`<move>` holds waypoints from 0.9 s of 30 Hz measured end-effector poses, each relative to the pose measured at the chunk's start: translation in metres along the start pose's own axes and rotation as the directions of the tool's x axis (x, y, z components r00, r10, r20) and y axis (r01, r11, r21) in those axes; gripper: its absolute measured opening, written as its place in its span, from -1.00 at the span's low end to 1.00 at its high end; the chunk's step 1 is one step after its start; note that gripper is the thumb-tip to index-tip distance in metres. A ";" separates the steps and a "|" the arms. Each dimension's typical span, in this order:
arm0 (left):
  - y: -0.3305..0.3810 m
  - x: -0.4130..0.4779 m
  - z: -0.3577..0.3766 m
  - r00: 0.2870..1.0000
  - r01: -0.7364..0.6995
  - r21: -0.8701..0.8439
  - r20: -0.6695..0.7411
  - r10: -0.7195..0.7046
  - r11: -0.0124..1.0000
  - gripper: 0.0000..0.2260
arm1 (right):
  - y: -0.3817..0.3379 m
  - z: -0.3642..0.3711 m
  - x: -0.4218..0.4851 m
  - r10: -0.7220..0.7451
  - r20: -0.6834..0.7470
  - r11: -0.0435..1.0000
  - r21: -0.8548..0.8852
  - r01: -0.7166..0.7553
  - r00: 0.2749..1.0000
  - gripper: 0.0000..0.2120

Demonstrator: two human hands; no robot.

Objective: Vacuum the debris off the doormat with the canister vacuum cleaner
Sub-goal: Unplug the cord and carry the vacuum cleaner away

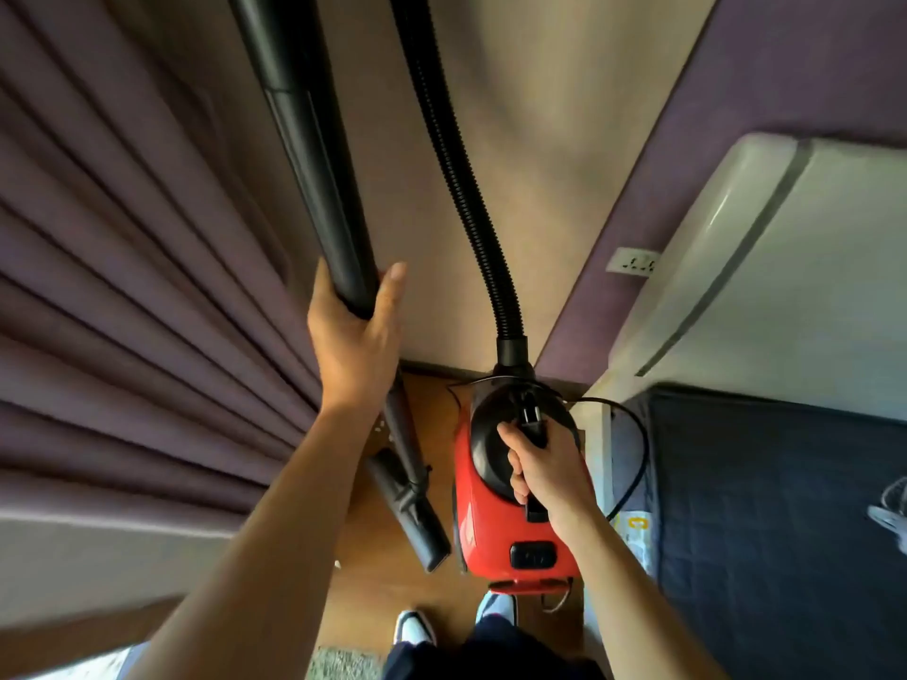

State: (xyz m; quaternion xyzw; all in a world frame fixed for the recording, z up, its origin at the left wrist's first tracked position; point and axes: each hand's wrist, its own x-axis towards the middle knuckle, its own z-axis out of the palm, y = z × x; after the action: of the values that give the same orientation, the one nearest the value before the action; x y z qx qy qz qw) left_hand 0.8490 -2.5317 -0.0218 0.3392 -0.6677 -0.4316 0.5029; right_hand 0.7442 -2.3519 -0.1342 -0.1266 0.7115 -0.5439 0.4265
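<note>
The red and black canister vacuum (483, 527) hangs just above the wooden floor. My right hand (545, 471) grips its black carry handle together with the black power plug. My left hand (356, 331) holds the black rigid wand (314, 154), which runs up and out of the top of the view. The black ribbed hose (456, 169) rises from the front of the canister. The black floor nozzle (410, 507) lies on the floor to the left of the canister. A strip of grey doormat (343, 665) shows at the bottom edge, by my feet.
Purple pleated curtains (122, 287) fill the left side. A bed with a dark quilted cover (775, 522) is at the right, with a white air conditioner (785, 247) and a wall socket (632, 261) on the purple wall. The black power cord (638, 463) loops beside the canister.
</note>
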 end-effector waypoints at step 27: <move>0.166 -0.158 -0.094 0.770 0.233 0.089 -0.626 -0.127 0.968 -0.69 | -0.080 0.010 -0.115 -0.055 0.542 0.932 -0.274 0.238 0.839 -0.72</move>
State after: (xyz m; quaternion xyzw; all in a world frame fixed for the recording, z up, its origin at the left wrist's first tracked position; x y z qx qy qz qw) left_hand 0.9784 -2.3473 0.0821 0.5632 -0.4644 -0.2882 0.6198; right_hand 0.7984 -2.3148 -0.0103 -0.3948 0.6365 -0.3930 0.5335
